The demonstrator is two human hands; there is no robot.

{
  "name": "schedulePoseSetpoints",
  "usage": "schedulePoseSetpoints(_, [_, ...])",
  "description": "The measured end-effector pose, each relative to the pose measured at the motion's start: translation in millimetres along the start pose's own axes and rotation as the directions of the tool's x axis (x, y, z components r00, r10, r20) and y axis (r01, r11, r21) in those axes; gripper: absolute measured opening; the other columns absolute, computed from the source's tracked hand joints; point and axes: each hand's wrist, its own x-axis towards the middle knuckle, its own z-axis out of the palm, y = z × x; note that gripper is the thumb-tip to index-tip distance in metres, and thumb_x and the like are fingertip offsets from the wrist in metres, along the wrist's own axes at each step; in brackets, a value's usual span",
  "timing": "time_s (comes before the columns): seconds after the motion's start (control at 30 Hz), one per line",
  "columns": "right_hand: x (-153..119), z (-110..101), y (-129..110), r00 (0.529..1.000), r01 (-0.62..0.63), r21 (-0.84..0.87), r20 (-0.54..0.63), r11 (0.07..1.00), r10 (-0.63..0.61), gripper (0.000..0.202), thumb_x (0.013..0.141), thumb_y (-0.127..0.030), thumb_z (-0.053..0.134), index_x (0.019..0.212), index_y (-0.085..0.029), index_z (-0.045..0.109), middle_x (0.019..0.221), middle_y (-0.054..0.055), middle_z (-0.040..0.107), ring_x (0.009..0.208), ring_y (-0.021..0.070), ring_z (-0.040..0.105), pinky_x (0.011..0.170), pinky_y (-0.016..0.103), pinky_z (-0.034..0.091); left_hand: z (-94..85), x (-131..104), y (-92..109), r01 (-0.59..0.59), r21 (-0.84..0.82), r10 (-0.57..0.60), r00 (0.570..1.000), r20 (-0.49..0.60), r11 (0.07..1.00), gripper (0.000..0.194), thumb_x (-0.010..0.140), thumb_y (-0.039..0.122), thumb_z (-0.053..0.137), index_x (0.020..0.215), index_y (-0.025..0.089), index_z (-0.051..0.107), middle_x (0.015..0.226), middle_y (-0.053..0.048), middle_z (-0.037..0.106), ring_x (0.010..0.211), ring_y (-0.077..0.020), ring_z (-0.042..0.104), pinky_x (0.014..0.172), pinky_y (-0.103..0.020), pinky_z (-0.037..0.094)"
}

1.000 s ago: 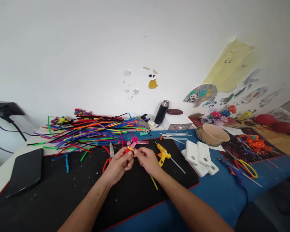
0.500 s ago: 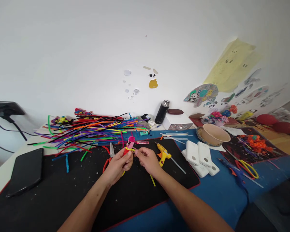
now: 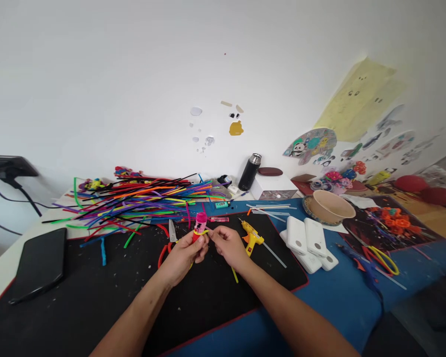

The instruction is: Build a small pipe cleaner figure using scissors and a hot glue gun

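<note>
My left hand (image 3: pixel 185 257) is closed around a small pink and red figure (image 3: pixel 200 224), its pink top pointing up. A yellow pipe cleaner (image 3: pixel 201 232) wraps round the figure just below the pink part. The fingertips of my right hand (image 3: pixel 228 245) pinch this yellow strip at the figure's right side, and a loose yellow length (image 3: pixel 234 275) shows below that hand. Red-handled scissors (image 3: pixel 172 232) lie behind and left of my left hand. To the right of my right hand rests a yellow glue gun (image 3: pixel 251 236) with a clear stick in it.
A heap of coloured pipe cleaners (image 3: pixel 134 201) lies at the back left, near a black tablet-like object (image 3: pixel 39 265). White devices (image 3: pixel 310 243), a beige bowl (image 3: pixel 332 207) and yellow-handled scissors (image 3: pixel 384 260) are on the right. A black bottle (image 3: pixel 250 172) stands by the wall.
The figure in my left hand has turned more upright, with its pink top shifted slightly down. My right hand has barely moved and still pinches the yellow strip.
</note>
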Motion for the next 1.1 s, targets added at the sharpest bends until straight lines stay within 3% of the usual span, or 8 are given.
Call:
schedulePoseSetpoints(0.2, [-1.2, -2.5, 3.4, 1.0, -0.011, 0.002, -0.003, 1.0, 0.011, 0.053, 0.083, -0.073, 0.073, 0.075, -0.021, 0.063, 0.048, -0.009, 0.04, 0.043, 0.0103, 0.034, 0.043, 0.024, 0.026, -4.0, -0.3, 0.4, 0.067, -0.028, -0.065, 0.996, 0.065, 0.997, 0.05, 0.086, 0.062, 0.081, 0.09, 0.015, 0.066, 0.072, 0.003, 0.044, 0.055, -0.0061, 0.031, 0.051, -0.023, 0.015])
schedulePoseSetpoints(0.37, [0.1, -0.1, 5.2, 1.0, -0.015, 0.012, 0.005, 1.0, 0.015, 0.054, 0.082, -0.073, 0.073, 0.075, -0.021, 0.064, 0.048, -0.009, 0.041, 0.043, 0.0101, 0.035, 0.043, 0.024, 0.026, -7.3, 0.0, -1.4, 0.058, 0.014, -0.059, 0.994, 0.095, 0.998, 0.05, 0.086, 0.06, 0.083, 0.092, 0.017, 0.059, 0.068, 0.007, 0.037, 0.053, -0.0053, 0.026, 0.05, -0.023, 0.013])
schedulePoseSetpoints(0.7, [-0.8, 4.4, 4.6, 0.999, -0.021, 0.034, 0.027, 0.999, 0.02, 0.053, 0.081, -0.071, 0.075, 0.072, -0.021, 0.06, 0.047, -0.01, 0.04, 0.042, 0.0091, 0.033, 0.043, 0.024, 0.025, -3.4, 0.3, 2.1, 0.039, -0.001, -0.039, 0.999, 0.037, 0.999, 0.051, 0.087, 0.058, 0.082, 0.087, 0.022, 0.046, 0.062, 0.011, 0.034, 0.048, -0.0038, 0.021, 0.046, -0.02, 0.011])
schedulePoseSetpoints(0.97, [-1.9, 4.6, 2.7, 0.998, -0.033, 0.054, 0.062, 0.998, 0.029, 0.055, 0.081, -0.074, 0.074, 0.074, -0.021, 0.059, 0.044, -0.011, 0.041, 0.038, 0.0084, 0.033, 0.04, 0.023, 0.025, 0.9, 0.6, 3.0, 0.05, 0.006, -0.05, 0.999, -0.017, 0.999, 0.057, 0.081, 0.063, 0.085, 0.086, 0.022, 0.044, 0.058, 0.013, 0.033, 0.045, -0.0033, 0.019, 0.045, -0.02, 0.01])
schedulePoseSetpoints(1.1, [-4.1, 2.9, 0.0, 0.995, -0.024, 0.051, 0.095, 0.998, 0.019, 0.054, 0.084, -0.073, 0.072, 0.075, -0.021, 0.059, 0.045, -0.009, 0.048, 0.037, 0.0089, 0.039, 0.041, 0.023, 0.029, 1.9, 0.8, 3.8, 0.055, -0.007, -0.055, 0.998, -0.027, 0.998, 0.057, 0.079, 0.065, 0.085, 0.084, 0.022, 0.047, 0.055, 0.014, 0.034, 0.044, -0.0035, 0.018, 0.043, -0.019, 0.012])
